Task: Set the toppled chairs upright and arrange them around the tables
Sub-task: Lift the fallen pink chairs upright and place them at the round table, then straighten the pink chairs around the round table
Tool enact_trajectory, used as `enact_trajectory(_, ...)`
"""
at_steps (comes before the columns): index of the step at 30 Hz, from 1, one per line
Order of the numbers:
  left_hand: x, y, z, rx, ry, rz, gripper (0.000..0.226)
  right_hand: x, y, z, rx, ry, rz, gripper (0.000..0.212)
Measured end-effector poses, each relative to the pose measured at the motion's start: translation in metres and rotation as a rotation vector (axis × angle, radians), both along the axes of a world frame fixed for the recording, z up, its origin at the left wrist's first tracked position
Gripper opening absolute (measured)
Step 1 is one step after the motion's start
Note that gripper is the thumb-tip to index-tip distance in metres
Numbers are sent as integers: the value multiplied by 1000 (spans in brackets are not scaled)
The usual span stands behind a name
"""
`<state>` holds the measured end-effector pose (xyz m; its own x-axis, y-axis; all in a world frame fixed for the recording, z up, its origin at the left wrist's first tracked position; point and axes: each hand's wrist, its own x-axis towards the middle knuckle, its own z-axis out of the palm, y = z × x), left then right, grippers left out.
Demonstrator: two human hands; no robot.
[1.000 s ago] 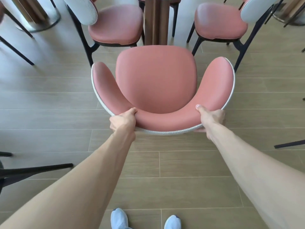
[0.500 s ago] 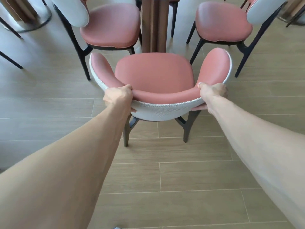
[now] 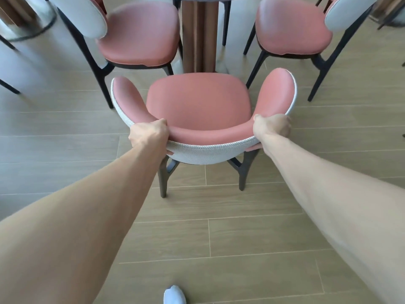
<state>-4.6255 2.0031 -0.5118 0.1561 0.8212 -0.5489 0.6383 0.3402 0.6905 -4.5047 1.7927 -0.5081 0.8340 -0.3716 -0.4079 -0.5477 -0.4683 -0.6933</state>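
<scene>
My left grip [image 3: 149, 134] curled over the pink chair [image 3: 198, 102] backrest rim, my right grip [image 3: 271, 126] clamping the same rim opposite, both arms extended, chair upright between grips, table pedestal [image 3: 199, 34] just beyond its seat.

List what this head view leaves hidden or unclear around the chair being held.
- Held chair: front legs hidden under its own seat.
- Left hand and right hand: fingers hidden behind the backrest.
- Table: top cut off by the upper edge, base hidden behind the seat.
- Shoe: cut off by the bottom edge.
</scene>
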Motion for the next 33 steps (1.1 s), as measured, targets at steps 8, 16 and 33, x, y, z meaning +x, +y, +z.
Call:
enact_trajectory(8, -55, 15, 55, 132, 248, -598, 44, -29, -53, 36, 182, 171, 437, 61)
enact_trajectory(16, -63, 7, 181, 662, 50, -1095, 41, -80, -41, 173, -41, -41, 683, 68)
enact_trajectory(33, -62, -69, 263, 313, -216, -870, 29, -99, -33, 266, 178, -55, 689, 53)
